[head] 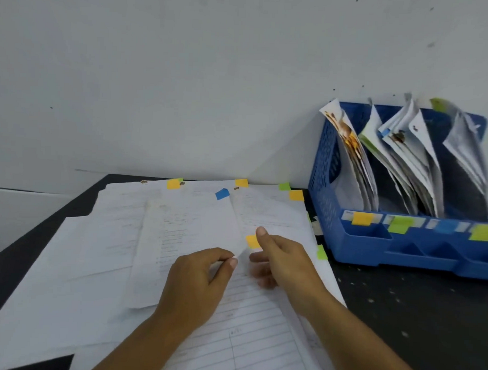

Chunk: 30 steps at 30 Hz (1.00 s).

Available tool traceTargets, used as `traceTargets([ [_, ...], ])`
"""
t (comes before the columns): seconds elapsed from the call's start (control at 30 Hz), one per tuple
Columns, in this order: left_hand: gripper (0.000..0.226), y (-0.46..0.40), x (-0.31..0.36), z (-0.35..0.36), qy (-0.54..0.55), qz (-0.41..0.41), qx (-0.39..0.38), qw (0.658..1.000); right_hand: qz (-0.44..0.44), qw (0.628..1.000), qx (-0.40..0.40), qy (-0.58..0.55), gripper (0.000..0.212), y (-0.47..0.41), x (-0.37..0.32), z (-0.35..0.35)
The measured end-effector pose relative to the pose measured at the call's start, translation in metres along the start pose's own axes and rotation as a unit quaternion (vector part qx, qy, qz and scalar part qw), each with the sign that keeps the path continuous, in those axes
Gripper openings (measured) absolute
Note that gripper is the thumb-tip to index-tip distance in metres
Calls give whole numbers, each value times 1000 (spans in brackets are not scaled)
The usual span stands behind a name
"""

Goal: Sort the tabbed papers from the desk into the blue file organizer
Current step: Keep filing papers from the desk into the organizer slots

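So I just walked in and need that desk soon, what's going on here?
A person is sorting loose white papers with coloured sticky tabs spread over the black desk. The left hand pinches the corner of one sheet, while the right hand touches an orange-tabbed sheet. The blue plastic file organizer already holds several papers; many remain on the desk.

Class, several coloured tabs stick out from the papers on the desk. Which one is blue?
The blue tab at the far edge of the papers, between two orange tabs; the others are orange or green.
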<state>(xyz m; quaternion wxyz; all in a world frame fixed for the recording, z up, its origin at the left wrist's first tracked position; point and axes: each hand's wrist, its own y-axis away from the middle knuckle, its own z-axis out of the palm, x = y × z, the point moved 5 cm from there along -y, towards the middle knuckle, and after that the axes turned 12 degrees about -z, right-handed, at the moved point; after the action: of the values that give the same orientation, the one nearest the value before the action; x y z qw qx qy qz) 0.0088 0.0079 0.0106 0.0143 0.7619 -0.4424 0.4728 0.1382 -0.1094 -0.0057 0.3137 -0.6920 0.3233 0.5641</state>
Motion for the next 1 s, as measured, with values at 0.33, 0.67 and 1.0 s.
traceTargets([
  [0.33,26,5,2,18,41,-4,-44,998,67,997,-27,-41,19,0,4,-5],
  [0.67,79,-38,-31,-16,144,-339,48,929,11,999,-25,-41,19,-1,-30,-54],
  [1.0,31,-76,-7,-14,351,-360,-73,861,8,999,-47,-21,14,10,-42,-103],
])
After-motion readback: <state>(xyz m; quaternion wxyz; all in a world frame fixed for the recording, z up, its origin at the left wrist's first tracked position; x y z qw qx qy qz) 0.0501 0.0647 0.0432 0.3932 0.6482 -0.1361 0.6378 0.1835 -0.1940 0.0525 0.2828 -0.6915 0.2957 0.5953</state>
